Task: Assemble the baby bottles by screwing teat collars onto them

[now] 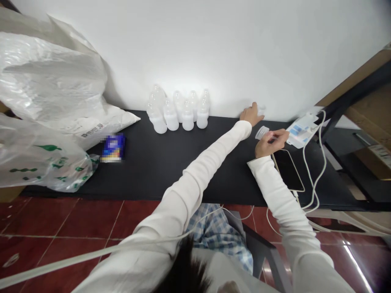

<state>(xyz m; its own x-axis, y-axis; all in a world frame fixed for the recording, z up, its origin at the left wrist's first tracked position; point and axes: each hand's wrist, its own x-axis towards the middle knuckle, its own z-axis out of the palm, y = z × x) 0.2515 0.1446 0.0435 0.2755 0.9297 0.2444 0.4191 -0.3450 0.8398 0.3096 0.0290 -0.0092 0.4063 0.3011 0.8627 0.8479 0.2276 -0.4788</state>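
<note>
My left hand [251, 114] reaches to the back of the black table [171, 162], by the white wall. Its fingers are closed round a small clear part [261, 109] that I cannot make out well. My right hand [270, 141] is closer to me, fingers curled on a small translucent cap [262, 132]. Several white baby bottles [180, 110] stand grouped against the wall, left of both hands. Both arms wear white sleeves.
A black phone [287, 169] with white cables [314, 171] lies right of my right hand, beside a white and blue packet [301, 130]. Large plastic bags [45, 101] fill the left end, with a small blue pack [113, 147] near them. A dark shelf frame [351, 122] stands at right.
</note>
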